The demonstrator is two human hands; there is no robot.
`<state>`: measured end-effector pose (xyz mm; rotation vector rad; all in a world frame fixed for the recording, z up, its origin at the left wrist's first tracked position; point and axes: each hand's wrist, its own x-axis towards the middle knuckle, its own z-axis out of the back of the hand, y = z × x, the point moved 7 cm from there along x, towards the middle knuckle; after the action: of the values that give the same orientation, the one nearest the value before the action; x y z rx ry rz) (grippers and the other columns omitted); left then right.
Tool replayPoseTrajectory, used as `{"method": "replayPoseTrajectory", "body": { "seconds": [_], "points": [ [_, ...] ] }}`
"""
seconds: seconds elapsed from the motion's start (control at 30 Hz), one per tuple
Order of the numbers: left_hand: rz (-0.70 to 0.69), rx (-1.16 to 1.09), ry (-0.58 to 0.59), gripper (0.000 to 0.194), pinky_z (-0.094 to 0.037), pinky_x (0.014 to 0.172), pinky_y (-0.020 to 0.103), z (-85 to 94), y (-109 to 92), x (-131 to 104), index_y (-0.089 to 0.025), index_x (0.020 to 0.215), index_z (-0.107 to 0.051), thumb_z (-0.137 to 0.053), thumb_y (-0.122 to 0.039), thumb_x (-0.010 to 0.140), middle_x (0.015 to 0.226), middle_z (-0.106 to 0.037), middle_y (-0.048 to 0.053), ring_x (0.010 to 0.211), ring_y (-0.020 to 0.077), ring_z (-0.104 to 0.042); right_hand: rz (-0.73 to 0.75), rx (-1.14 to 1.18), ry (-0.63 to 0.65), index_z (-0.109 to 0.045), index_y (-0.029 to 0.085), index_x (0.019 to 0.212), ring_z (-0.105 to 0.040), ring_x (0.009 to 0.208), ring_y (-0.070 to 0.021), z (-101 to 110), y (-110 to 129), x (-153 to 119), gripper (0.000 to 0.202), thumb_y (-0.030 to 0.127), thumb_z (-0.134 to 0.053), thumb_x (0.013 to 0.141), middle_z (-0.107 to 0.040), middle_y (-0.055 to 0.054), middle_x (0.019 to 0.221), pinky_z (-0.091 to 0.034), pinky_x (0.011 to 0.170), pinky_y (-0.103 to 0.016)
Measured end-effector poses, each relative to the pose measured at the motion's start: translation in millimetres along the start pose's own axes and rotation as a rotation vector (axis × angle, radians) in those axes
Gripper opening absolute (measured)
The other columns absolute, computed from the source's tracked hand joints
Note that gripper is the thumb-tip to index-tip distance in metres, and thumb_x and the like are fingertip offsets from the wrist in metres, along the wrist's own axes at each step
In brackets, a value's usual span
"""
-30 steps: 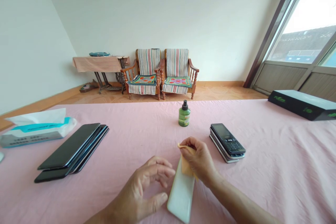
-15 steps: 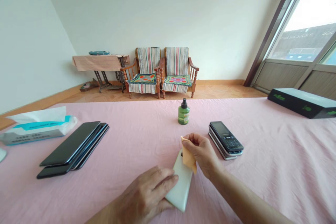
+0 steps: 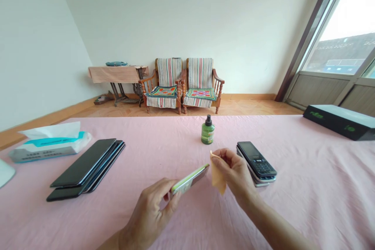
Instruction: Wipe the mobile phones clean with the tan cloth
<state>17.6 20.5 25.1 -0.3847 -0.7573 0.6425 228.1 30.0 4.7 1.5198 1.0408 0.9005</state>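
Observation:
My left hand [image 3: 152, 209] is closed on the lower end of a smartphone [image 3: 190, 181], held tilted above the pink cloth with its thin side edge and part of one face showing. Between the thumb and fingers of my right hand [image 3: 233, 168] hangs a small yellow-orange cloth [image 3: 218, 177], just right of the phone's upper end and apart from it. Close beyond my right hand lies a stack of keypad phones [image 3: 257, 160]. A green bottle with a black spray top [image 3: 208, 131] stands upright behind the two hands.
On the left, several dark smartphones [image 3: 84, 164] lie stacked beside a tissue pack [image 3: 52, 144]. A black box [image 3: 340, 123] sits at the far right of the pink tablecloth [image 3: 164, 136]. Two wooden chairs [image 3: 200, 82] and a cloth-covered sewing table [image 3: 117, 74] stand against the wall.
My left hand has lifted the phone off the tablecloth and turned it from its white back onto its edge. The yellow-orange cloth in my right hand has come away from the phone.

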Motion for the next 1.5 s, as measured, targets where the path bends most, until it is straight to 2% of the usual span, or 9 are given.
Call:
{"method": "replayPoseTrajectory", "body": {
  "seconds": [0.1, 0.23, 0.53, 0.67, 0.8, 0.87, 1.1, 1.37, 1.5],
  "points": [
    [0.021, -0.032, 0.075, 0.015, -0.048, 0.063, 0.021, -6.3, 0, 0, -0.019, 0.096, -0.066, -0.052, -0.022, 0.095, 0.08, -0.065, 0.003, 0.07, 0.015, -0.062, 0.135, -0.248, 0.03, -0.065, 0.018, 0.079, -0.055, 0.062, -0.0165, -1, 5, -3, 0.023, 0.04, -0.066, 0.076, -0.06, -0.001, 0.069, -0.041, 0.054, -0.026],
    [0.007, -0.021, 0.108, 0.017, -0.048, 0.066, 0.022, -9.7, -3, -3, -0.02, 0.102, -0.066, -0.053, -0.015, 0.092, 0.081, -0.064, 0.002, 0.072, 0.0154, -0.062, 0.335, -0.552, 0.009, -0.067, 0.019, 0.08, -0.06, 0.076, -0.0188, -1, 18, -9, 0.013, 0.025, -0.056, 0.083, -0.064, -0.004, 0.081, -0.044, 0.068, -0.028],
    [0.061, -0.048, 0.125, 0.022, -0.046, 0.059, 0.019, -14.0, 1, -6, -0.02, 0.1, -0.067, -0.05, -0.01, 0.089, 0.078, -0.061, 0.002, 0.068, 0.0141, -0.061, 0.577, -0.729, 0.072, -0.064, 0.02, 0.086, -0.06, 0.077, -0.0175, -15, 20, -24, 0.016, 0.012, -0.051, 0.087, -0.061, -0.004, 0.083, -0.046, 0.069, -0.027],
    [0.1, -0.033, 0.137, 0.016, -0.045, 0.059, 0.02, -17.1, 6, -7, -0.018, 0.09, -0.066, -0.051, -0.013, 0.091, 0.076, -0.059, 0.001, 0.066, 0.0138, -0.06, 0.611, -0.69, 0.137, -0.063, 0.022, 0.092, -0.06, 0.076, -0.0167, -32, 11, -42, 0.021, 0.008, -0.047, 0.088, -0.06, -0.004, 0.084, -0.048, 0.068, -0.026],
    [0.083, -0.044, 0.11, 0.017, -0.044, 0.059, 0.02, -15.0, 4, -6, -0.019, 0.089, -0.067, -0.051, -0.012, 0.091, 0.073, -0.059, 0.0, 0.065, 0.0132, -0.059, 0.649, -0.611, 0.308, -0.062, 0.022, 0.093, -0.059, 0.076, -0.0153, -55, 7, -62, 0.024, 0.005, -0.045, 0.088, -0.06, -0.004, 0.085, -0.048, 0.067, -0.025],
    [0.075, -0.048, 0.1, 0.016, -0.044, 0.059, 0.02, -13.7, 4, -6, -0.019, 0.089, -0.067, -0.052, -0.013, 0.091, 0.073, -0.059, 0.0, 0.064, 0.0132, -0.059, 0.653, -0.608, 0.339, -0.062, 0.022, 0.093, -0.059, 0.077, -0.015, -57, 7, -61, 0.025, 0.004, -0.046, 0.088, -0.06, -0.004, 0.086, -0.048, 0.068, -0.024],
    [0.069, -0.039, 0.126, 0.015, -0.044, 0.057, 0.019, -14.0, 4, -6, -0.018, 0.09, -0.066, -0.052, -0.013, 0.09, 0.074, -0.058, 0.001, 0.064, 0.0133, -0.059, 0.618, -0.759, 0.087, -0.066, 0.02, 0.09, -0.062, 0.077, -0.0175, -16, 17, -18, 0.02, 0.008, -0.05, 0.086, -0.061, -0.004, 0.083, -0.049, 0.07, -0.027],
    [0.094, -0.02, 0.125, 0.015, -0.044, 0.057, 0.02, -16.9, 7, -7, -0.019, 0.089, -0.066, -0.052, -0.014, 0.09, 0.073, -0.057, 0.0, 0.062, 0.0129, -0.058, 0.697, -0.677, 0.253, -0.064, 0.022, 0.093, -0.062, 0.075, -0.0146, -46, 11, -49, 0.025, 0.005, -0.046, 0.086, -0.062, -0.003, 0.084, -0.05, 0.067, -0.023],
    [0.086, -0.025, 0.132, 0.015, -0.043, 0.057, 0.02, -17.0, 6, -8, -0.018, 0.087, -0.065, -0.052, -0.014, 0.09, 0.073, -0.058, 0.001, 0.063, 0.0132, -0.058, 0.635, -0.727, 0.123, -0.065, 0.021, 0.09, -0.063, 0.076, -0.0168, -32, 13, -32, 0.021, 0.009, -0.048, 0.086, -0.063, -0.004, 0.084, -0.049, 0.069, -0.025]
  ]
}}
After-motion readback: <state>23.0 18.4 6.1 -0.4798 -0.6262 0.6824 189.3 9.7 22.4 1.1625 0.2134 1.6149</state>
